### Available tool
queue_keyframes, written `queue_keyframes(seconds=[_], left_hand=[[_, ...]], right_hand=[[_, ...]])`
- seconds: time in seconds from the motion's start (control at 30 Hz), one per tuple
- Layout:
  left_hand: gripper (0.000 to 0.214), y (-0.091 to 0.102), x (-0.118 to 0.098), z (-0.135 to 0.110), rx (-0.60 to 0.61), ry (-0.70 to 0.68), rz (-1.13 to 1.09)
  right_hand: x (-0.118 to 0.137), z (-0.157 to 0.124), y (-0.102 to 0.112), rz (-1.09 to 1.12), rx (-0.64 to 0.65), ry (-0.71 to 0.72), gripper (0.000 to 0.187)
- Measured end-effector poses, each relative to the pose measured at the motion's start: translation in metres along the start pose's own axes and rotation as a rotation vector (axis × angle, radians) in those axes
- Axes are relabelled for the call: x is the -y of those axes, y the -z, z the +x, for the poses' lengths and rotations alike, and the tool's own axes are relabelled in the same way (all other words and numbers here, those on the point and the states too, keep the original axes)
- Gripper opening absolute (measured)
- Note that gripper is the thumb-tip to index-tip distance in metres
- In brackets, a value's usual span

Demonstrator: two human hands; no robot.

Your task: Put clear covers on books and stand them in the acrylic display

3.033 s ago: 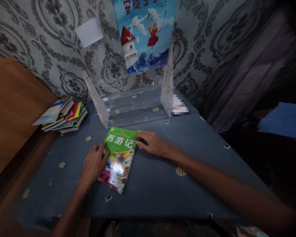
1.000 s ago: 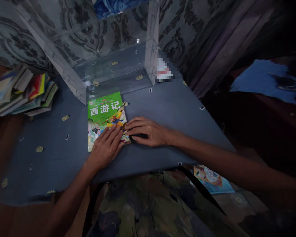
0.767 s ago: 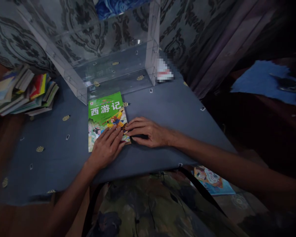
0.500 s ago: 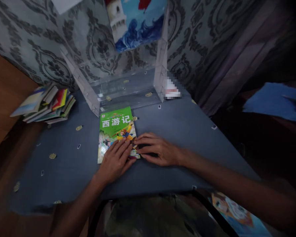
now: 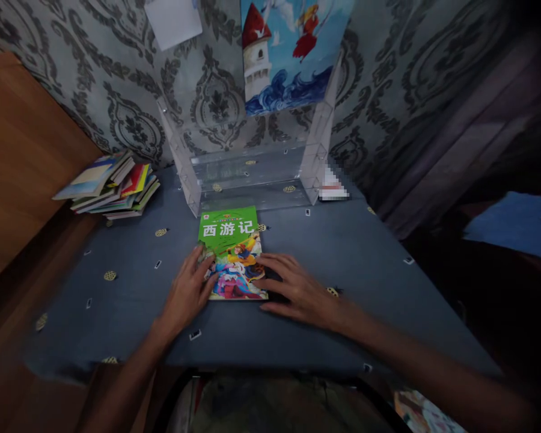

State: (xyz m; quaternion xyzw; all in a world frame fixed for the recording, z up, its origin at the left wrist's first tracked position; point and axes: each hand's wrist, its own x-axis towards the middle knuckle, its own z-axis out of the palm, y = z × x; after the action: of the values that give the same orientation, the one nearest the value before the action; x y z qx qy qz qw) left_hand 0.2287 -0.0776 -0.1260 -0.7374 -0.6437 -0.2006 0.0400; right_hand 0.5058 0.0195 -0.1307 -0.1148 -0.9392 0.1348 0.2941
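Observation:
A green picture book point(image 5: 228, 219) with large white characters lies flat, cover up, on the grey tablecloth. My left hand point(image 5: 189, 282) rests at the book's lower left edge, its fingertips over the cover's side and the fingers apart. On the opposite side my right hand point(image 5: 291, 285) has its fingers spread, with the tips at the book's right edge. Neither hand is wrapped round the book. Just behind the book's top edge stands a clear plastic rack point(image 5: 252, 193) with tall side panels.
A loose stack of books point(image 5: 117, 189) sits at the table's back left. Behind the rack, a castle-and-sea picture point(image 5: 288, 66) and a white paper point(image 5: 174, 24) are against the patterned wall. Blue cloth point(image 5: 514, 225) lies beyond the table's right side.
My left hand has slid off the middle of the cover to its left edge, uncovering the lower artwork. My right hand stays at the right edge. The whole view has shifted.

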Motion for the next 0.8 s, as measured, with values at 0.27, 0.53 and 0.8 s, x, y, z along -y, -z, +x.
queue_keyframes(seconds=[0.27, 0.53, 0.8], left_hand=[[0.039, -0.004, -0.011, -0.013, -0.017, 0.071, -0.030], [0.045, 0.001, -0.048, -0.041, 0.002, 0.084, 0.112], [0.045, 0.012, -0.090, -0.057, 0.144, -0.008, 0.292]], right_hand=[[0.001, -0.006, -0.008, 0.054, -0.046, -0.129, 0.026], [-0.016, 0.002, 0.003, 0.270, -0.017, -0.224, 0.020], [-0.054, 0.027, -0.004, 0.502, 0.002, -0.278, 0.028]])
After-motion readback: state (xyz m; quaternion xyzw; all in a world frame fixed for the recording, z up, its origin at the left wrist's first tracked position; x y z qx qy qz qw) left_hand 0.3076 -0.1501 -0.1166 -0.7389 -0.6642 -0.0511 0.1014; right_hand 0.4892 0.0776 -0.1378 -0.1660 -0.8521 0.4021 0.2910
